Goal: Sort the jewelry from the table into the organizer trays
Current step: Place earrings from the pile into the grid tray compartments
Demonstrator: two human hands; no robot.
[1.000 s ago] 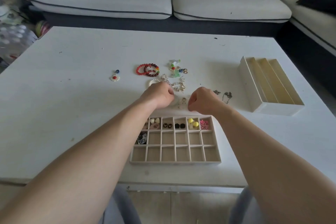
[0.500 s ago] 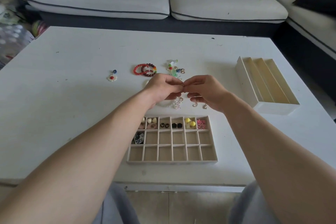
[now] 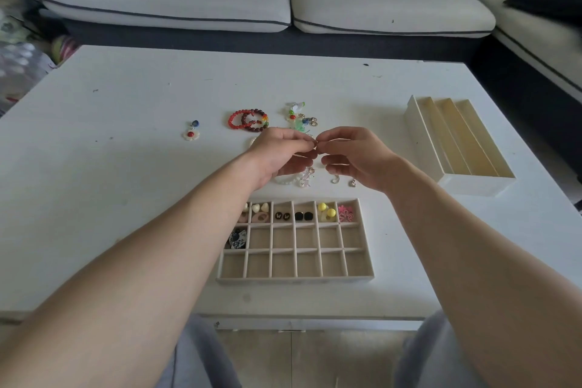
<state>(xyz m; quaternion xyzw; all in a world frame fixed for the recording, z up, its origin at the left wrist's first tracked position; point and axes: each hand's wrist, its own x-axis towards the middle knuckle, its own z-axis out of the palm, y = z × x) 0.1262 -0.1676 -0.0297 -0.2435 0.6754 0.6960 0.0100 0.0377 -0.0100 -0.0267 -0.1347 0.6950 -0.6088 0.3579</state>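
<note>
Both hands are raised above the middle of the white table point(image 3: 126, 186). The left hand point(image 3: 280, 151) and right hand point(image 3: 352, 154) meet fingertip to fingertip. Each pinches, between thumb and forefinger, one small piece point(image 3: 315, 144) that is too small to identify. The other fingers of both hands are curled loosely under.

Loose jewelry lies on the table's middle, beyond and below the hands:
- Two overlapping bead bracelets point(image 3: 248, 120), one bright red and one dark red with coloured beads.
- A cluster of charms point(image 3: 300, 118) in green, white and metal, just right of the bracelets.
- A flower pendant point(image 3: 191, 132), cream with a red centre and a blue bead, apart to the left.
- A white bead strand point(image 3: 288, 180) with a clasp, partly under the left hand.
- Two small silver charms point(image 3: 335, 179), below the right hand.

The grid tray point(image 3: 296, 277) stands close to the near edge, three rows by six columns. Its far row holds cream hearts, black pieces, yellow balls and a pink flower piece. The middle row's left cell holds a blue-and-white piece. The left forearm covers the tray's far left corner.

The long tray point(image 3: 472, 186), with three lengthwise channels, stands along the right edge and angles toward the far right corner.

A wide stretch of tabletop runs from the pendant to the left edge. A broad band runs along the far edge. A narrower gap separates the two trays.
</note>
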